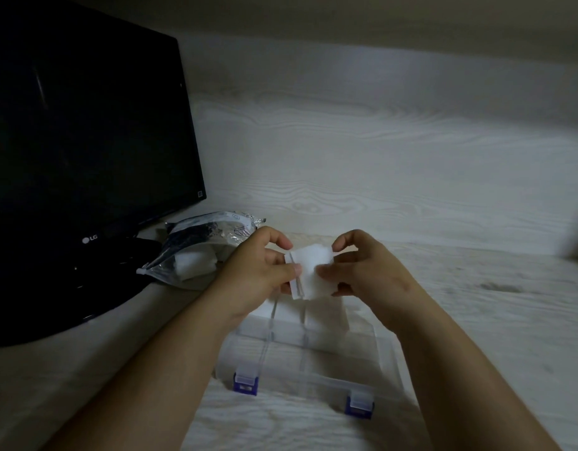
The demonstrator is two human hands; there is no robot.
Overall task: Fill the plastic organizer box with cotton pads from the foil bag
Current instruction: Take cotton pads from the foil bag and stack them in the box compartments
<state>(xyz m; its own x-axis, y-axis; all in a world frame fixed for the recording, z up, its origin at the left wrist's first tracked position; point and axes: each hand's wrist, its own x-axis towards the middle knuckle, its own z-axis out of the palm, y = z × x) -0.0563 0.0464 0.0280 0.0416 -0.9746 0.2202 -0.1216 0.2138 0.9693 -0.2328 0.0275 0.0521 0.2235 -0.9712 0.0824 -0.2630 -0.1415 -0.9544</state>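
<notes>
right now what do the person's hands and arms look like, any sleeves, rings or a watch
The left hand and right hand are bare: no gloves, rings, watch or bracelet show. No sleeve comes into view on either arm. The light is dim, so fine marks cannot be told.

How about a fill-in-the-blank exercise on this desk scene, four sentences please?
1. The left hand and right hand both pinch cotton pads that are ____ in colour.
2. The organizer box has two latches coloured ____.
3. The foil bag lies on the ____ side of the hands.
4. The monitor shows the brand letters ____.
Missing words: white; blue; left; LG.
</notes>
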